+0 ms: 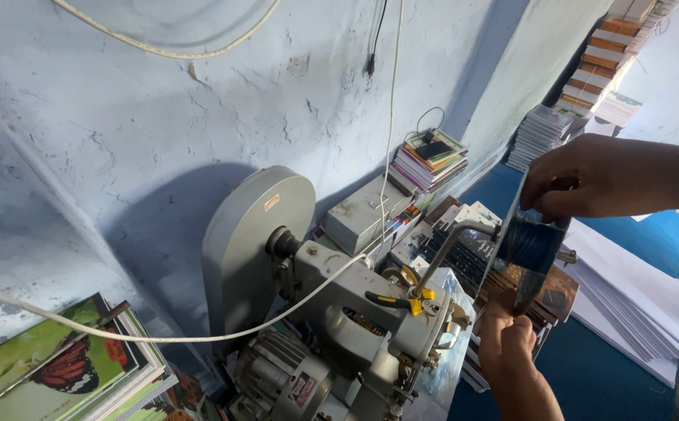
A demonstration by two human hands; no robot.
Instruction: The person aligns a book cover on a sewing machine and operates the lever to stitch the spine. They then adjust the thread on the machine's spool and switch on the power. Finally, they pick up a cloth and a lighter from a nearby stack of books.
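Observation:
A grey wire-stitching machine [339,304] with a round belt guard stands against the blue wall. A dark wire spool [528,245] sits on a bent metal rod [448,249] at the machine's right side. My right hand [597,178] reaches in from the right and grips the spool's top rim. My left hand [507,335] is below the spool, fingers closed on its lower edge or on the wire there; which one I cannot tell.
Yellow-handled pliers [398,300] lie on the machine head. A white cable [160,337] crosses the view. Stacks of books [429,160] sit behind, picture books [58,366] at lower left, white paper sheets [636,292] on the blue surface at right.

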